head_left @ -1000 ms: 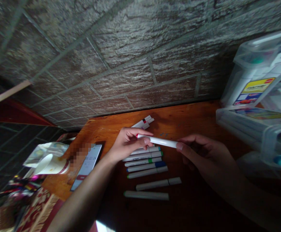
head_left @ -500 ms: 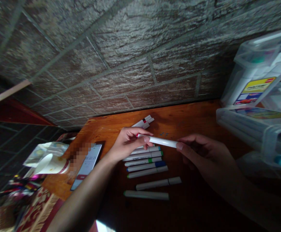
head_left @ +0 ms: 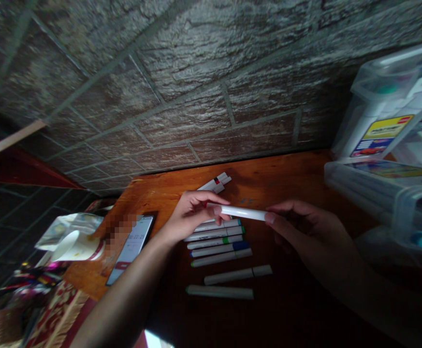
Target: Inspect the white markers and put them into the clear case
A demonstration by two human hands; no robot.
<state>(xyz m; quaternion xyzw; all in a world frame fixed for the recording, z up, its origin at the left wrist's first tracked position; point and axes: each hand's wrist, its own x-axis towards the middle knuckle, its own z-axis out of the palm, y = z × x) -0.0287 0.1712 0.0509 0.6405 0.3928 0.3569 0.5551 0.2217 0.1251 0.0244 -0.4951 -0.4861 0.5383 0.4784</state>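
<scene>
A white marker (head_left: 245,212) is held level above the table between my two hands. My left hand (head_left: 196,212) pinches its left end between thumb and fingers. At the other end, the thumb and fingertips of my right hand (head_left: 301,227) are closed on it. Below the hands lies a column of white markers (head_left: 218,248) with green, blue and teal accents, side by side. Two more, a white marker with a dark ring (head_left: 232,275) and a green-tipped marker (head_left: 220,292), lie nearer to me. Behind my left hand rests a small group of white markers (head_left: 216,182), partly hidden.
Clear plastic marker cases (head_left: 381,130) stand at the right, one open case (head_left: 414,212) lying on its side. On the left are a phone (head_left: 133,246) and a tipped paper cup (head_left: 78,245). A stone-patterned wall (head_left: 196,106) borders the wooden table (head_left: 286,174).
The held marker has shifted very slightly in my left fingers, and less of its red end shows. Both hands stay in nearly the same place.
</scene>
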